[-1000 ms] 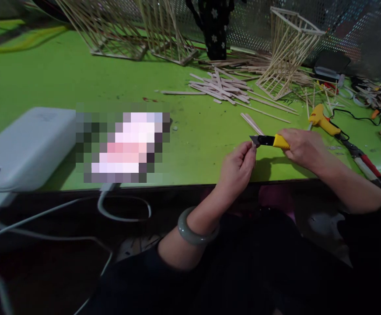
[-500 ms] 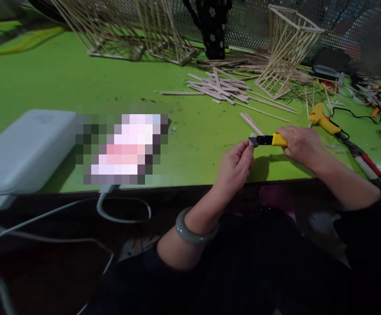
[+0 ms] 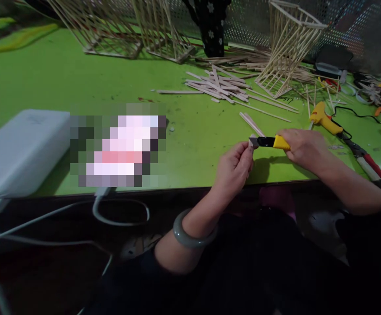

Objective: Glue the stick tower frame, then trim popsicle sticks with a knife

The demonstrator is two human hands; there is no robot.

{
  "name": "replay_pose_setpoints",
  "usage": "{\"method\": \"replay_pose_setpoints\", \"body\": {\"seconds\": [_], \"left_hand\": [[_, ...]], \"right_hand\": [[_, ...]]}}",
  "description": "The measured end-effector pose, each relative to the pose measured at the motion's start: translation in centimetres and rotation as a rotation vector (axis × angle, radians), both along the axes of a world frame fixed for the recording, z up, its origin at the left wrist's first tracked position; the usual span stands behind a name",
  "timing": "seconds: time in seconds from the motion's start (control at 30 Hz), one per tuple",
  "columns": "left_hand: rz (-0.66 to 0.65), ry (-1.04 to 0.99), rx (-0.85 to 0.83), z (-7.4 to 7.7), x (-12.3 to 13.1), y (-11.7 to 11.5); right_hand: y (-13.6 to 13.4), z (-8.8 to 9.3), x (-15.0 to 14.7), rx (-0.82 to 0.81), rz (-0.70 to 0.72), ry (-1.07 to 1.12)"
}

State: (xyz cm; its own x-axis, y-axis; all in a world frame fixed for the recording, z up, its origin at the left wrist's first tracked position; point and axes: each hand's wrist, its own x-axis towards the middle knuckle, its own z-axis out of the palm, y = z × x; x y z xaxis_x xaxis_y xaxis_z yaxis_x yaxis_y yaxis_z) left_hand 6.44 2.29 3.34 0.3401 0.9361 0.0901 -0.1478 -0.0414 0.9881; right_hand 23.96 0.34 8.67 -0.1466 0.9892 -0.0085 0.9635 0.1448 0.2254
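Note:
My right hand (image 3: 305, 148) is closed round a yellow and black utility knife (image 3: 270, 141), its blade pointing left. My left hand (image 3: 234, 168) is closed in a pinch on a small wooden stick piece (image 3: 252, 139), whose tip meets the blade. A grey-green bangle (image 3: 190, 232) circles my left wrist. Both hands hover just above the front edge of the green table (image 3: 78, 74).
A pile of flat wooden sticks (image 3: 219, 85) lies behind the hands, with stick frames (image 3: 285, 48) further back. A yellow glue gun (image 3: 324, 120) and red-handled pliers (image 3: 367, 164) lie right. A white power bank (image 3: 19, 151) with cables sits left.
Both hands have stayed nearly still; the knife blade keeps working at the tip of the stick piece. The view has shifted slightly.

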Motion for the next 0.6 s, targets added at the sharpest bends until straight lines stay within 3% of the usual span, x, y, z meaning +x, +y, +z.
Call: {"method": "replay_pose_setpoints", "body": {"seconds": [0.17, 0.33, 0.43, 0.53, 0.6], "left_hand": [[-0.021, 0.002, -0.052, -0.2, 0.1, 0.2], [-0.045, -0.031, -0.057, -0.1, -0.1, 0.0], [-0.054, -0.034, -0.081, -0.1, 0.0, 0.1], [-0.048, -0.001, -0.094, -0.1, 0.1, 0.3], [-0.043, 0.032, -0.091, -0.1, 0.1, 0.3]], "right_hand": [[1.5, 0.2, 1.0, 0.002, -0.045, -0.008], [3.0, 0.9, 4.2, 0.125, -0.323, 0.039], [3.0, 1.3, 3.9, 0.170, -0.222, 0.255], [2.7, 1.3, 1.4, 0.073, -0.029, 0.623], [2.7, 1.3, -0.4, -0.008, 0.053, 0.732]]}}
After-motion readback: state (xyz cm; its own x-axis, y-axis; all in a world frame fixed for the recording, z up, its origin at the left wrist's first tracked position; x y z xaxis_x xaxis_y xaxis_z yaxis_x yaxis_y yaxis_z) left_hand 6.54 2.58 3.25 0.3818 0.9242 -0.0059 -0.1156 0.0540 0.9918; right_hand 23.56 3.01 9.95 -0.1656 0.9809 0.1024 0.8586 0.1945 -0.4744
